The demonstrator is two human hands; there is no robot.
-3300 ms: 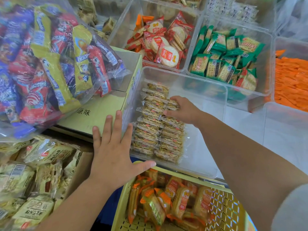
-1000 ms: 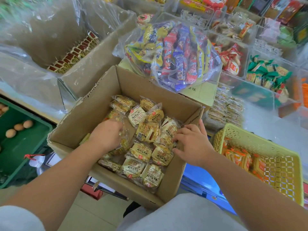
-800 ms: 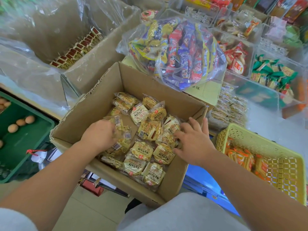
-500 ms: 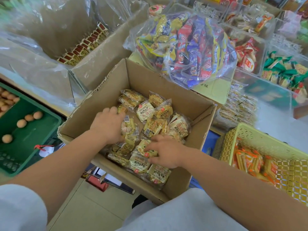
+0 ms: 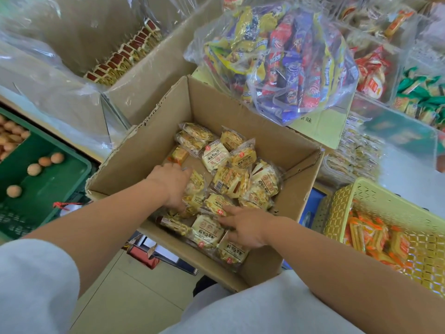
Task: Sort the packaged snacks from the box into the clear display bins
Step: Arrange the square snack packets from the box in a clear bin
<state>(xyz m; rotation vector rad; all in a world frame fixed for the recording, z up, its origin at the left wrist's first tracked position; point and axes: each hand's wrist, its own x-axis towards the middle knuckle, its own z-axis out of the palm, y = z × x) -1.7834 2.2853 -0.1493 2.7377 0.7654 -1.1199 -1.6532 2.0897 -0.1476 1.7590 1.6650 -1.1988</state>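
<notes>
An open cardboard box (image 5: 144, 133) in front of me holds several yellow-and-white snack packets (image 5: 216, 157). My left hand (image 5: 172, 186) is down in the box's left half, its fingers closed around a bunch of those packets. My right hand (image 5: 243, 225) lies on the packets at the near side, fingers spread and pointing left, not closed on any of them. At the right, beyond the box, a clear display bin (image 5: 354, 153) contains rows of the same kind of packet.
A clear bag of colourful snacks (image 5: 284, 56) sits on a carton behind the box. A yellow basket (image 5: 375, 203) with orange packets stands at the right. A green crate with eggs (image 5: 48, 184) is at the left. A plastic-lined carton (image 5: 125, 56) sits at back left.
My right hand has come from the box's right edge down onto the near packets. My left hand stayed in the box and closed on a bunch of packets.
</notes>
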